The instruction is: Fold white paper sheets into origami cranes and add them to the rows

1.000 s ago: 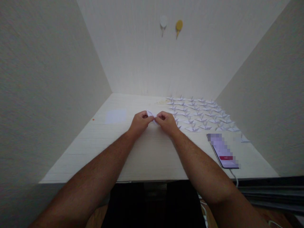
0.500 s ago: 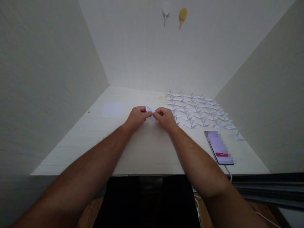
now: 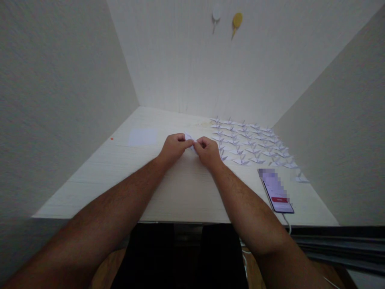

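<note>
At far L of the white table, near its edge, a small red spot; can't tell if it's a mark or a loose bit. Next, a flat white sheet, lying by itself, prob. parked within easy reach of the L arm.

Then the L hand, thumb & index pinched narrow on a small folded paper, which sits mid-table b/w both hands. R hand pinches the other side, fingertips v. close to the L thumb; its other fingers are curled in. Two-sided grip is likely b/c the piece is tiny & light & would slip otherwise. Exact fold hidden by fingers.

Up on the back wall, a white hook, then a yellow hook. Below, folded paper birds stand in rows, wings out, prob. spaced so none get crushed. Nearer the person, a phone lies screen up, turned their way, presumably for viewing, w/ a white cable at its bottom end. Lone bird sits further R, apart from the rows.

Writing: red bar on screen has tiny text, illegible; upper screen is pixelated. No brand readable.
</note>
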### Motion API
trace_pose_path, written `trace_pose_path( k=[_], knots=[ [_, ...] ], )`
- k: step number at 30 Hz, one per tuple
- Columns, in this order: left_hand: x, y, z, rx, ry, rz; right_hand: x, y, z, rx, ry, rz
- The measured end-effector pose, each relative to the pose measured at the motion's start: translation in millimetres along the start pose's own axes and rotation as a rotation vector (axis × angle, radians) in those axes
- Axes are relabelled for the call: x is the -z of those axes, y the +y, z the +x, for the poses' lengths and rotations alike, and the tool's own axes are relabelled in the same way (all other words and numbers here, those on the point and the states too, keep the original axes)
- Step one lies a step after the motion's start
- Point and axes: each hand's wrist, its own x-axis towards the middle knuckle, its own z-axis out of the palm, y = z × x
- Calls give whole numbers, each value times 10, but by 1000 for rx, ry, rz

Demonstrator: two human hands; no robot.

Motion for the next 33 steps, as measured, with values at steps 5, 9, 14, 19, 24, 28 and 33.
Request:
trace_pose_path(
  k=[5, 9, 14, 19, 24, 28, 33],
  knots=[
    [-15, -7, -3, -4, 13, -27, -8, -10, -13, -21, 3, 7],
    [-19, 0, -10, 2, 33, -35, -13, 1, -14, -19, -14, 22],
    [-17, 5, -10, 14, 35, -71, -6, 6, -18, -39, -58, 26],
    [-31, -61, 4, 27, 42, -111, -6, 2, -20, -62, -68, 74],
    [-52, -92, 2, 6, 49, -157, -9, 27, -2, -78, -45, 71],
    [-52, -14, -30, 3, 49, -129, -2, 26, 4, -93, -66, 103],
    [-56, 50, -59, -5, 84, -114, 17, -6, -5, -72, -96, 109]
  ],
)
